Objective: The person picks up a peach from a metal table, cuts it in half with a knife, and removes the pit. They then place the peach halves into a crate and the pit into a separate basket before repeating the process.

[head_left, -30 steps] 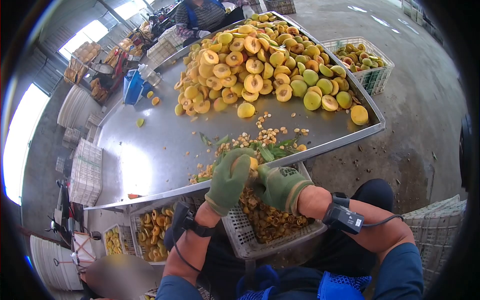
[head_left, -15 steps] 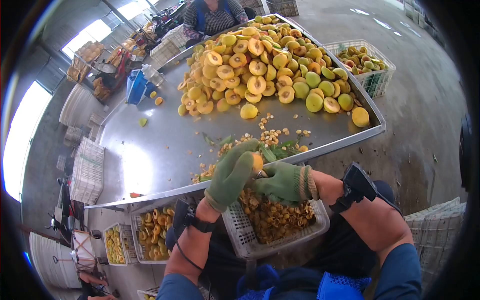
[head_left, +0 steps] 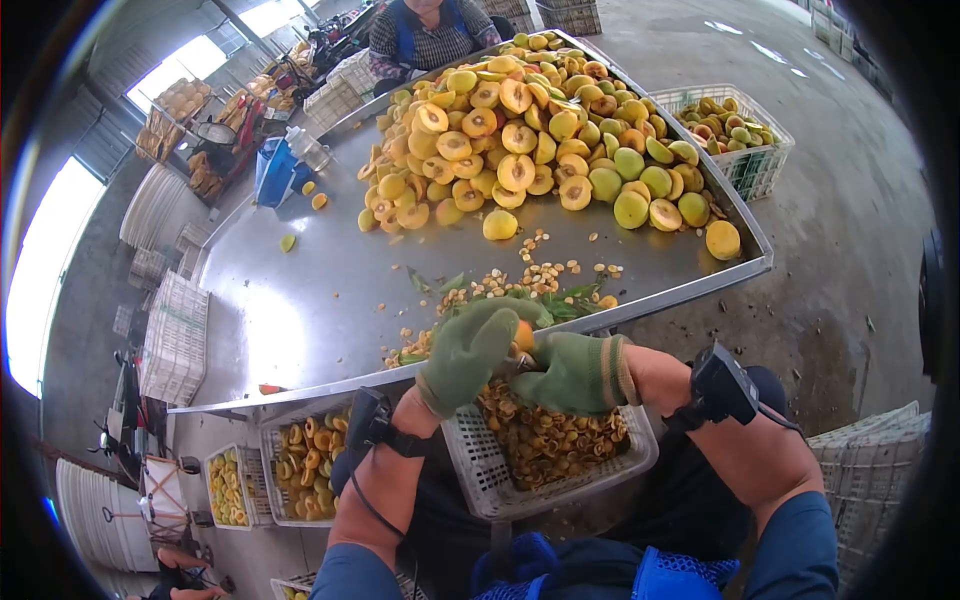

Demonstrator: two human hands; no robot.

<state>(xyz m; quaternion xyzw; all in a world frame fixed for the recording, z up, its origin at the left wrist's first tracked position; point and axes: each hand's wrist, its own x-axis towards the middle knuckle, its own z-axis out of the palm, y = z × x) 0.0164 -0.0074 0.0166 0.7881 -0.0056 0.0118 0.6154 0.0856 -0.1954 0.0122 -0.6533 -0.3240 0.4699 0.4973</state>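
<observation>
Both my hands wear green gloves and meet at the table's near edge, above a white crate [head_left: 470,478] of brownish pits and scraps. My left hand [head_left: 470,350] is wrapped round an orange-yellow fruit piece [head_left: 523,337]. Close against it, my right hand [head_left: 572,372] is closed on a small metal tool [head_left: 520,362], mostly hidden by the glove. Behind my hands, pits [head_left: 545,275] and green leaves [head_left: 575,305] lie on the metal table [head_left: 330,290]. Farther back is a large heap of halved yellow fruit [head_left: 515,170].
A person [head_left: 425,35] sits at the table's far side. A blue container [head_left: 275,175] and a clear bottle [head_left: 307,148] stand at the table's left. One fruit crate [head_left: 765,165] is at the right; others [head_left: 310,465] stand below the left edge.
My left hand has turned slightly, and more of the fruit piece shows between my hands. My right hand has shifted a little beside it. The view has moved slightly.
</observation>
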